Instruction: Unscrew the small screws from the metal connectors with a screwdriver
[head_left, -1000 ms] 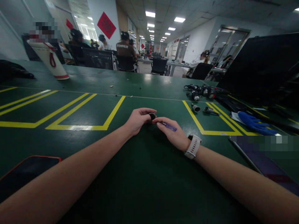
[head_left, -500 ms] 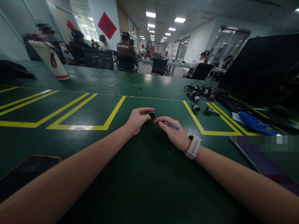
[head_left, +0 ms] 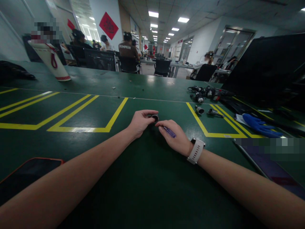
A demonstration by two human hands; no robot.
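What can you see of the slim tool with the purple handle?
The slim, purple-handled tool has a streaked handle that looks like translucent plastic. The right hand pinches it toward its front end, and the handle slants back over that hand, down to the right in the picture. Its front points toward the round, dark, metallic-looking part in the left hand; whether the tip touches that is too small to tell.

Here's the round part [head_left: 155,117], dark and hollow, its opening facing the viewer; and just right of that part, nearer us, slants the slim tool [head_left: 170,132], purple handle pointing away from it.
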